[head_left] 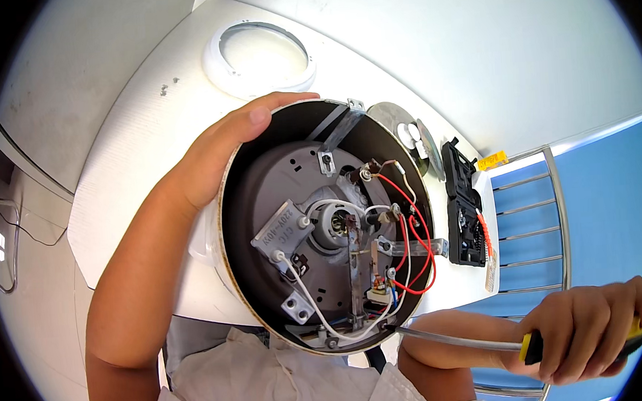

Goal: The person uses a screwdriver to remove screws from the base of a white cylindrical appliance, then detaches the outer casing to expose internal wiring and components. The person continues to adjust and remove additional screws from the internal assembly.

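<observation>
A round metal appliance housing (pixel 264 182), tilted toward me with its inside showing, holds a grey plate, metal brackets, red, white and blue wires and a small rectangular element. My left hand (pixel 229 136) grips its upper-left rim, thumb near the edge. My right hand (pixel 580 328) is closed on a yellow-and-black screwdriver (pixel 462 342) at the lower right; the shaft reaches left to the housing's lower-right edge, near a dark hole or screw there.
A white ring cover (pixel 217 63) and small metal pieces (pixel 167 88) lie on the white table (pixel 135 160). Behind the housing are round metal discs (pixel 396 111) and an open black toolkit (pixel 464 236) with a yellow item (pixel 492 160) nearby. A metal-railed chair (pixel 558 215) stands at right.
</observation>
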Available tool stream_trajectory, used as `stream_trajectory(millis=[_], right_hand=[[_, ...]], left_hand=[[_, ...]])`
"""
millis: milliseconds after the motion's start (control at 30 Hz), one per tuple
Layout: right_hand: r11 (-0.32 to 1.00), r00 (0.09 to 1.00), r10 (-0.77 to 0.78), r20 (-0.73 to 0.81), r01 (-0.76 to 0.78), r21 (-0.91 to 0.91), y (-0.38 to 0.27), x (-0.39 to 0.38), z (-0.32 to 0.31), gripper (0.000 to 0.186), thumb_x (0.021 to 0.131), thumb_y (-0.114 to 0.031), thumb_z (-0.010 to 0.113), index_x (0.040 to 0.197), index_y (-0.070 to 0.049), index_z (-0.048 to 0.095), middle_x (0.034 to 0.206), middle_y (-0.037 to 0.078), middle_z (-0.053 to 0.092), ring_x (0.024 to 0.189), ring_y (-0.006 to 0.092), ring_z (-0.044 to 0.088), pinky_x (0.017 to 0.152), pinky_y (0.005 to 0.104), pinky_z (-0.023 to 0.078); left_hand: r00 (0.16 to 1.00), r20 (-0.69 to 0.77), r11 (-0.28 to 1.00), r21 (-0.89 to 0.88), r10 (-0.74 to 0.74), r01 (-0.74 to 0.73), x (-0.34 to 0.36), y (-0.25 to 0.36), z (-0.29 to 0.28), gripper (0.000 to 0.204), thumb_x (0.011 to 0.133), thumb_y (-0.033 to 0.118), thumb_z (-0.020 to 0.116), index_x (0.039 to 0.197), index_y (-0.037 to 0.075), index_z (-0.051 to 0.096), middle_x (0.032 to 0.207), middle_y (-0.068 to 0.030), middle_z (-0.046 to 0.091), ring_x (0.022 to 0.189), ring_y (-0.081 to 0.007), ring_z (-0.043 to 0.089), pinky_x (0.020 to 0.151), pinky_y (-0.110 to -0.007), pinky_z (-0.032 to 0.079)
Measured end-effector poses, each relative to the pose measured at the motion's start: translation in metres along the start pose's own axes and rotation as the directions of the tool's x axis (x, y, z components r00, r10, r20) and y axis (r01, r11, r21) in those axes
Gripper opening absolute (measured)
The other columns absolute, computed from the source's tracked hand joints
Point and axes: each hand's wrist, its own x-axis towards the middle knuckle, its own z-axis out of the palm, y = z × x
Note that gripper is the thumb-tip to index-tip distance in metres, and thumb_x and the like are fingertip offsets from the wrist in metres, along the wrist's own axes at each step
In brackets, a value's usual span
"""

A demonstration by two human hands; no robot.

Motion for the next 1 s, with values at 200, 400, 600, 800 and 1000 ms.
stream_trajectory(millis=[200,400,600,800,1000], right_hand=[[0.942,0.964,0.158,0.215,-0.213,0.260,0.005,0.016,-0.019,0.035,0.079,-0.005,0.062,0.099,-0.005,0.033,0.056,0.010,0.050,0.031,0.0158,0.049,0.022,0.0247,0.042],[0.971,0.994,0.042,-0.097,-0.063,-0.230,-0.003,0.007,-0.008,0.038,0.080,-0.003,0.060,0.104,0.000,0.031,0.082,0.008,0.042,0.046,0.0100,0.045,0.028,0.0189,0.042],[0.952,0.985,0.174,0.009,-0.166,-0.257,-0.010,-0.006,0.009,0.037,0.088,-0.026,0.058,0.117,-0.005,0.048,0.087,0.004,0.053,0.049,0.0095,0.050,0.037,0.0198,0.041],[0.709,0.858,0.126,0.497,-0.428,0.560,0.018,0.026,-0.023,0.018,0.082,-0.004,0.053,0.083,0.004,0.037,0.053,0.022,0.046,0.032,0.0187,0.042,0.023,0.0278,0.031],[0.738,0.895,0.171,0.411,-0.393,0.549,0.020,0.028,-0.025,0.019,0.080,-0.006,0.055,0.072,0.002,0.040,0.061,0.021,0.047,0.036,0.0218,0.044,0.024,0.0286,0.032]], left_hand=[[1.000,0.004,1.000,-0.020,-0.017,0.017,0.002,-0.002,-0.001,0.063,0.085,0.050,0.048,0.126,0.002,0.049,0.120,-0.0124,0.056,0.110,-0.0208,0.053,0.098,-0.031,0.037],[1.000,-0.006,1.000,0.014,0.000,0.000,0.001,-0.001,0.001,0.062,0.086,0.049,0.047,0.126,0.002,0.049,0.120,-0.0122,0.056,0.110,-0.0208,0.053,0.097,-0.031,0.037],[1.000,0.016,0.999,0.034,0.023,-0.024,0.000,-0.004,-0.005,0.057,0.088,0.044,0.044,0.126,0.002,0.049,0.119,-0.0115,0.056,0.109,-0.0201,0.053,0.097,-0.031,0.037],[0.999,0.041,0.999,0.022,0.034,-0.035,0.002,-0.005,-0.004,0.053,0.090,0.040,0.043,0.126,0.001,0.049,0.119,-0.0115,0.056,0.109,-0.0201,0.052,0.098,-0.030,0.037],[0.998,0.033,0.998,0.033,0.048,-0.049,0.001,-0.003,-0.006,0.054,0.090,0.039,0.042,0.127,0.001,0.047,0.120,-0.0118,0.055,0.109,-0.0197,0.052,0.098,-0.031,0.037]])
